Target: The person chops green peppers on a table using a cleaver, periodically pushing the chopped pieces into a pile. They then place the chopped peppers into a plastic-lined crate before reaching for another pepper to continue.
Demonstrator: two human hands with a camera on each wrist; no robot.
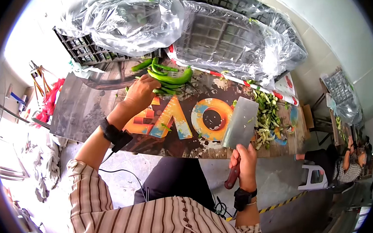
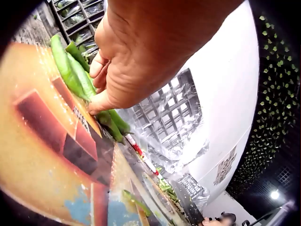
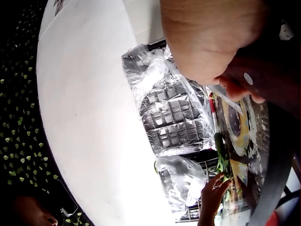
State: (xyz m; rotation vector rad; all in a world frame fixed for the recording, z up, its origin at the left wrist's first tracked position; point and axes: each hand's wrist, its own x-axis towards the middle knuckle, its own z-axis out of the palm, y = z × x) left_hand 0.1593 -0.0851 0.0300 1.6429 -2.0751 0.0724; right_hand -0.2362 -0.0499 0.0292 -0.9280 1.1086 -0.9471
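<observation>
Peppers [image 1: 174, 79] glossy, curved, pinched by left hand [image 1: 141, 92]; right hand [image 1: 246, 162] grips broad rectangular metal cleaver [image 1: 242, 122].

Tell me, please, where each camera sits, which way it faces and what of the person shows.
Head: worn on the head, facing forward and down at the table; both arms, left grip, right grip on the cleaver, shirt front and legs show.
Left wrist: worn there, facing the green peppers; the left grip looms close.
Right wrist: worn there, facing across toward plastic-covered crates; right grip close, left grip farther off.
Head and left wrist views share the left grip at the green peppers.
</observation>
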